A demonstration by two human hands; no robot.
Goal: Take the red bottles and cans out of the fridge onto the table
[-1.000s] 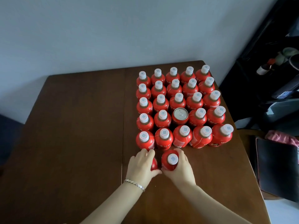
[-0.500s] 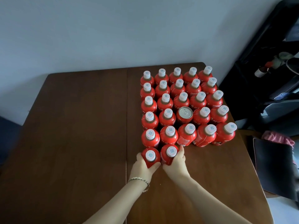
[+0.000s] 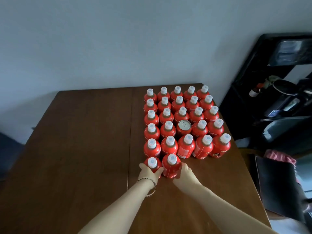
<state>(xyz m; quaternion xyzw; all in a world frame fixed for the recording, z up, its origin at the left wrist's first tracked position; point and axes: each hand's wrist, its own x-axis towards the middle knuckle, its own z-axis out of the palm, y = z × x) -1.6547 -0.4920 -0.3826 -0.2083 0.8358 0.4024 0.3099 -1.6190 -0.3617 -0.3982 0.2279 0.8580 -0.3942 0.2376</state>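
Several red bottles with white caps stand in tight rows on the right half of the brown table (image 3: 76, 149), with one red can (image 3: 184, 128) among them. Two more red bottles stand upright at the front of the block. My left hand (image 3: 148, 173) grips the left front bottle (image 3: 152, 163) from the near side. My right hand (image 3: 184, 173) grips the right front bottle (image 3: 171, 166) along its right flank. The two bottles stand side by side, close behind the front row.
The table's right edge runs close to the bottle block. A black shelf unit (image 3: 278, 98) with clutter stands to the right, a dark chair (image 3: 278, 186) with a pink cloth (image 3: 279, 157) near the table's front right. A bluish wall lies behind.
Both hands have pushed the two front bottles away from me and up against the front row. The view has tilted up and the hands sit lower on the bottles.
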